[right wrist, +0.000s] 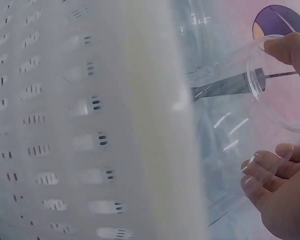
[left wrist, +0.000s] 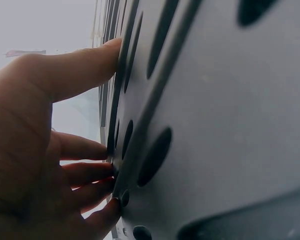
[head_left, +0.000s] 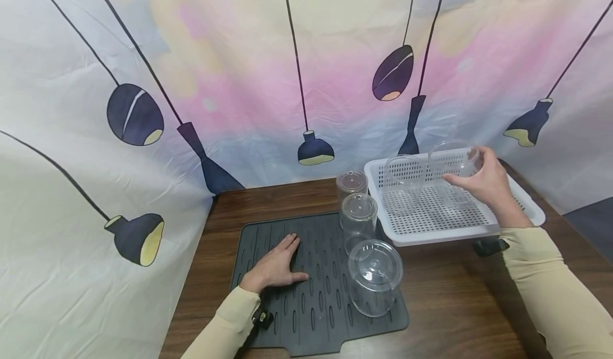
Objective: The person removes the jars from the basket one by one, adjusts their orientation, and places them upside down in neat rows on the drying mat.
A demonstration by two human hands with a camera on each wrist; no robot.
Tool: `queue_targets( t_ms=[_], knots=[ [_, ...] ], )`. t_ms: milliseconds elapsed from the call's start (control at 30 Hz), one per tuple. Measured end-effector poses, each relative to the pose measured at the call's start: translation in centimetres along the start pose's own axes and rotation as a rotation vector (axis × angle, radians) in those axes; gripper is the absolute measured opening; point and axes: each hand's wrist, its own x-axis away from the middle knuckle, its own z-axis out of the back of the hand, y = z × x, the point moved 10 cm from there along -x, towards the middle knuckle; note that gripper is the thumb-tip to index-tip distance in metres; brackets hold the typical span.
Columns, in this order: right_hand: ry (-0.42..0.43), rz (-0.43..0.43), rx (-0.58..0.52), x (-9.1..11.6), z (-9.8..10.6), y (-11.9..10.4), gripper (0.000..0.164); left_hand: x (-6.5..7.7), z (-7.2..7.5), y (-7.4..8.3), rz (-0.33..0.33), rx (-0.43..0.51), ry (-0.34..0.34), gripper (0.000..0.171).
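Note:
My right hand [head_left: 486,181] grips a clear jar [head_left: 449,162] near its rim, fingers and thumb curled around the wall. That jar is at the white plastic basket [head_left: 440,235], beside another clear jar [head_left: 404,181] standing inside; whether its base touches the floor of the basket I cannot tell. In the right wrist view the held jar [right wrist: 240,125] shows past the basket's wall. My left hand [head_left: 275,267] rests with extended fingers on the dark grey drying mat [head_left: 316,306]. In the left wrist view its fingertips touch the slotted mat [left wrist: 215,115].
Along the mat's right side stand three clear jars: a back one [head_left: 351,186], a middle one [head_left: 359,223] and a wider front one [head_left: 375,284]. The wooden table [head_left: 445,300] lies beneath everything. Behind it hangs a cloth [head_left: 258,151] printed with lamps.

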Motion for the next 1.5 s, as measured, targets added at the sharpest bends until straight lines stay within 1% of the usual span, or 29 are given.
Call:
queue_targets(
  t_ms=[133,233,433,700,900,1133,1367,1500],
  knots=[
    [0.029,0.036,0.005,0.2,0.7,-0.7,0.093,0.0,0.0,0.0,0.002,-0.004,-0.001,0.098],
    [0.041,0.051,0.009,0.2,1.2,-1.3,0.091,0.0,0.0,0.0,0.001,-0.006,-0.001,0.098],
    [0.041,0.069,0.017,0.4,1.8,-2.4,0.098,-0.1,0.2,0.0,0.005,-0.005,-0.001,0.098],
    [0.051,0.148,0.008,0.9,2.5,-4.8,0.102,-0.1,0.1,-0.2,0.011,-0.014,-0.001,0.097],
    [0.084,0.205,0.020,1.3,3.1,-6.4,0.097,-0.1,0.2,-0.3,0.012,-0.016,0.004,0.097],
    [0.106,0.246,0.010,1.9,3.5,-8.0,0.094,0.0,0.3,-0.2,0.015,-0.013,0.002,0.097],
    [0.097,0.244,0.010,2.1,3.7,-9.0,0.099,-0.1,0.1,-0.1,0.006,-0.008,0.008,0.097],
    [0.097,0.275,-0.004,2.5,3.7,-10.1,0.098,0.0,0.0,-0.1,0.004,-0.003,0.008,0.097]
  ],
)
